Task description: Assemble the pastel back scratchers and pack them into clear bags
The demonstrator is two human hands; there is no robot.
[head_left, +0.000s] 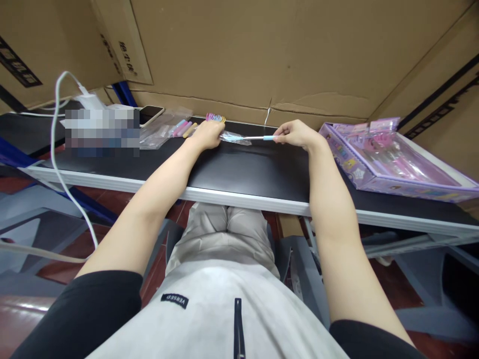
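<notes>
right hand (298, 135) pinching pen (268, 138) | left hand (207, 133) touching bag (238, 140), grip: cannot tell | pen seemingly reaching only partly inside | other pens (182, 129) lying apart

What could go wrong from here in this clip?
The clear wrapper looks flimsy and might snag on the blue-ended stick in the right hand. The coloured sticks beside the left hand could get knocked. The right forearm appears close to the purple box; a bump might shift it.
</notes>
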